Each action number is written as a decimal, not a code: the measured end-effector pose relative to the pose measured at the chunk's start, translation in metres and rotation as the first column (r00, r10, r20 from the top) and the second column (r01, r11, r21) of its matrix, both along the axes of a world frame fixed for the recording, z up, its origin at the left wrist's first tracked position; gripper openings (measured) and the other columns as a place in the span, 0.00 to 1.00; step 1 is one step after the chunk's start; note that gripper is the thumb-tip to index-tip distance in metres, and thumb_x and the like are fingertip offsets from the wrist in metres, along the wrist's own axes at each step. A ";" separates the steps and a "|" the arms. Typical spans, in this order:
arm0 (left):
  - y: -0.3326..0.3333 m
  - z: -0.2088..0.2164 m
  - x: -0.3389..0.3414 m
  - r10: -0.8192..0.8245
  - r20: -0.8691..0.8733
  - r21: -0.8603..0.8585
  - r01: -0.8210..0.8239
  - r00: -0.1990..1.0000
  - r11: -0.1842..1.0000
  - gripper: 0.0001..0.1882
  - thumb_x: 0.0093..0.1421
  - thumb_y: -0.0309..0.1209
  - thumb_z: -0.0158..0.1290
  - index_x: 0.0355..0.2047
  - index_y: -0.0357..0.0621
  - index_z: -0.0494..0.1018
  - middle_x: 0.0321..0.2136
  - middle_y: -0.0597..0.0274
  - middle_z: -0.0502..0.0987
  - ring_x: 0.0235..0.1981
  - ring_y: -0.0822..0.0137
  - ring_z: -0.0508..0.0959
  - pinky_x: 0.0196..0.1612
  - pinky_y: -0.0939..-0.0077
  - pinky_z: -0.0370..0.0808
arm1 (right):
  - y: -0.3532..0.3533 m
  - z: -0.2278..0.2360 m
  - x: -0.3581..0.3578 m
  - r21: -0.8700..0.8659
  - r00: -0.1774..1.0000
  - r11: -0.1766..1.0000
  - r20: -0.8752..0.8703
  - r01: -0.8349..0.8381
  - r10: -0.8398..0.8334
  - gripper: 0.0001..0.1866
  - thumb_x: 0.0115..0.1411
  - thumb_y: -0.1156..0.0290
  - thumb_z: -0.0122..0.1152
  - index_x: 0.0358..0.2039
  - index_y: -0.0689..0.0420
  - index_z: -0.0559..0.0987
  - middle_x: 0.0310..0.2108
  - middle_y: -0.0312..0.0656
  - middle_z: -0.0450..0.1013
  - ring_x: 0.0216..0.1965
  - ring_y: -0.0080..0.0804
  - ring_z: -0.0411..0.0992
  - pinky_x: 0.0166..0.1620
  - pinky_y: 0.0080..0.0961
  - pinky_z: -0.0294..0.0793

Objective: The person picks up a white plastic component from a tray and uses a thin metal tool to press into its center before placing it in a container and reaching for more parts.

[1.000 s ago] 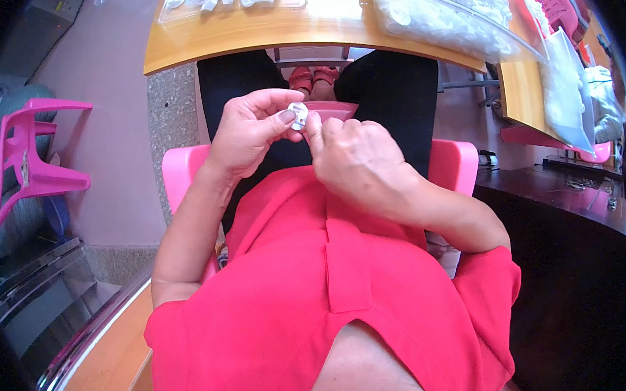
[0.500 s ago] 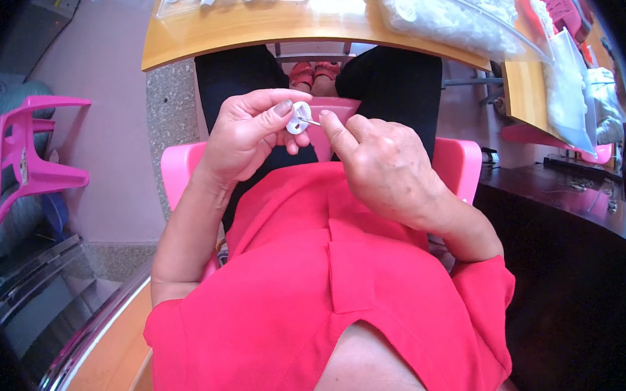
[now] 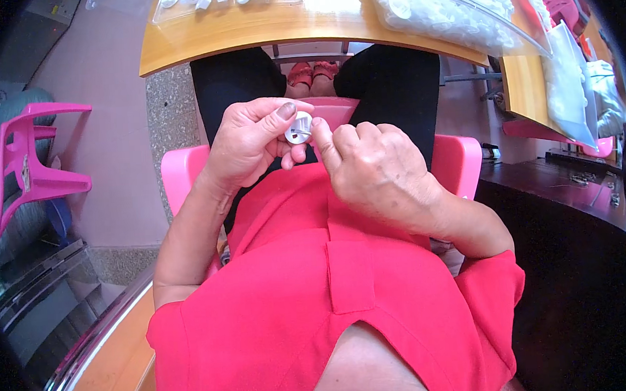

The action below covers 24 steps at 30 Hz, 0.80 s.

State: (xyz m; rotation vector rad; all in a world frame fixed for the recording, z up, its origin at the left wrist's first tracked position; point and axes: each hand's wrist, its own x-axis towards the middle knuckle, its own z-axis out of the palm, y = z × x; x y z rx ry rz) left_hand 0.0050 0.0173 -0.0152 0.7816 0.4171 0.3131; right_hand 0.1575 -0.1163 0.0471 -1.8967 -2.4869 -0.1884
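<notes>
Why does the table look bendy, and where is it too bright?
Head view: the table's straight front edge bows because the fisheye lens bends lines near its rim; head view: white glare washes out the tabletop near the top middle; head view: the white part shows, but its details are too small to read.

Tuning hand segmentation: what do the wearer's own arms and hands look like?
The left hand and right hand are ungloved; no watch or bracelet shows. Forearms are bare, without cables or markers. Short, plain pinkish-red sleeves end near the elbows.
</notes>
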 end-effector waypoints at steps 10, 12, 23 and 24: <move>-0.005 0.003 0.001 -0.046 -0.171 0.160 0.074 0.984 0.984 0.11 0.64 0.27 0.50 0.39 0.29 0.76 0.25 0.56 0.77 0.20 0.73 0.77 0.19 0.85 0.73 | 0.002 -0.002 0.011 -0.102 0.981 0.984 -0.147 -0.144 0.128 0.08 0.59 0.75 0.50 0.31 0.68 0.74 0.15 0.44 0.67 0.16 0.35 0.71 0.19 0.29 0.69; -0.006 0.004 0.002 -0.072 -0.212 0.181 0.111 0.975 0.977 0.10 0.64 0.26 0.50 0.38 0.30 0.76 0.23 0.56 0.77 0.19 0.74 0.76 0.19 0.86 0.72 | 0.005 0.001 0.014 -0.112 0.972 0.976 -0.165 -0.186 0.166 0.07 0.59 0.76 0.50 0.29 0.67 0.73 0.15 0.45 0.68 0.15 0.35 0.71 0.18 0.29 0.69; -0.006 0.006 0.005 -0.132 -0.198 0.153 0.163 0.971 0.975 0.11 0.64 0.27 0.50 0.39 0.30 0.76 0.24 0.57 0.77 0.18 0.75 0.76 0.17 0.86 0.70 | -0.001 0.005 0.016 -0.189 0.971 0.966 -0.193 -0.178 0.141 0.06 0.56 0.76 0.51 0.29 0.67 0.72 0.17 0.46 0.70 0.17 0.38 0.72 0.20 0.30 0.70; -0.001 0.006 0.002 -0.119 -0.146 0.148 0.141 0.982 0.979 0.12 0.65 0.29 0.49 0.40 0.31 0.76 0.25 0.56 0.77 0.18 0.74 0.76 0.18 0.86 0.70 | -0.001 0.006 0.016 -0.153 0.971 0.979 -0.216 -0.138 0.104 0.08 0.54 0.76 0.52 0.33 0.68 0.72 0.19 0.46 0.70 0.20 0.38 0.73 0.22 0.31 0.71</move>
